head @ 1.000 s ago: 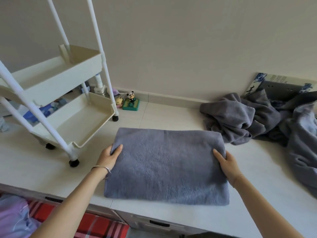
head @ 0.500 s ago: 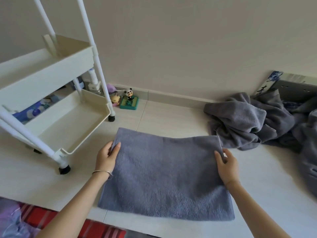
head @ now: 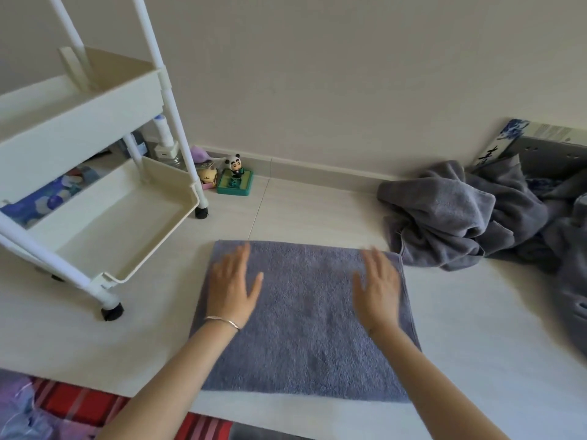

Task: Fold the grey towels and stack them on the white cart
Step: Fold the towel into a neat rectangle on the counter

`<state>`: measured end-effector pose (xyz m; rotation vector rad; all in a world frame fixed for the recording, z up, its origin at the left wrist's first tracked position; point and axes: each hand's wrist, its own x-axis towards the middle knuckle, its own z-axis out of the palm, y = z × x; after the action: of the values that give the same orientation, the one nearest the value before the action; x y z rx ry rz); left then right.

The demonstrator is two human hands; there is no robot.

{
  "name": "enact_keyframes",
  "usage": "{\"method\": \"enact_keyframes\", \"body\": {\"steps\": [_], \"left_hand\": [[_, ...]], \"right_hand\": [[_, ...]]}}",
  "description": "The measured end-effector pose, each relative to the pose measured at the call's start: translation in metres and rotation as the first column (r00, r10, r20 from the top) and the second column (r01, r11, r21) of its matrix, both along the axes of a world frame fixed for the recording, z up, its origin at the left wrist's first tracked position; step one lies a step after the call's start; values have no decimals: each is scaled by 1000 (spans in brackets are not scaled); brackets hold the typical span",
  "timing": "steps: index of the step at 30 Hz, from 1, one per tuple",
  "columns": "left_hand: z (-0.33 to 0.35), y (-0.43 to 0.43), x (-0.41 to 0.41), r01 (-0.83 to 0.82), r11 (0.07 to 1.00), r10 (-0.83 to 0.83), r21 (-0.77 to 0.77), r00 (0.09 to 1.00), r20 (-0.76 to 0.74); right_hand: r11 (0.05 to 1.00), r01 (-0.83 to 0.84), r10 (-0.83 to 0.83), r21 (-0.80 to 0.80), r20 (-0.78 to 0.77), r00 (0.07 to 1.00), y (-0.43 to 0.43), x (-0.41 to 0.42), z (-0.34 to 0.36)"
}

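A folded grey towel [head: 305,331] lies flat on the white surface in front of me. My left hand [head: 233,287] lies palm down with straight fingers on the towel's left part. My right hand [head: 378,290] lies flat on its right part, fingers spread and slightly blurred. A pile of crumpled grey towels [head: 470,217] sits at the right by the wall. The white cart [head: 104,198] stands at the left; its two visible trays hold no towels.
A panda figure on a green base [head: 235,179] and a small toy [head: 207,176] sit by the wall behind the cart. A blue-and-white box [head: 540,147] leans on the wall at the far right. Striped red fabric [head: 79,408] lies below the surface's front edge.
Both hands let go of the towel's side edges and moved inward onto its top, now lying flat. The towel lies flatter, with its far edge down.
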<state>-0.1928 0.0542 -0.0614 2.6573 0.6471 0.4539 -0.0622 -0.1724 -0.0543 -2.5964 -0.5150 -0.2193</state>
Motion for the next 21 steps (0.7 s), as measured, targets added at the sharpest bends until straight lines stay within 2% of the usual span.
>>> {"method": "enact_keyframes", "body": {"steps": [2, 5, 7, 9, 16, 21], "left_hand": [[-10, -26, 14, 130, 991, -128, 8, 984, -126], [-20, -36, 35, 133, 991, -131, -13, 944, -302], [-24, -28, 45, 97, 995, -79, 25, 914, -399], [-32, -19, 51, 26, 999, -9, 33, 901, -433], [-30, -11, 52, -23, 996, 63, 90, 879, -473], [-23, -1, 39, -61, 997, 77, 49, 876, -476]], "right_hand": [[972, -206, 199, -112, -71, 977, 39, -16, -1], [937, -305, 271, -171, -197, 942, 73, -22, -16], [927, -295, 241, -233, -234, 942, 71, -12, -27], [923, -275, 219, -271, -218, 951, 57, 2, -36], [956, -101, 54, -275, -174, 983, -17, 45, -40], [941, -41, -32, -337, -208, 978, -47, 59, -32]]}}
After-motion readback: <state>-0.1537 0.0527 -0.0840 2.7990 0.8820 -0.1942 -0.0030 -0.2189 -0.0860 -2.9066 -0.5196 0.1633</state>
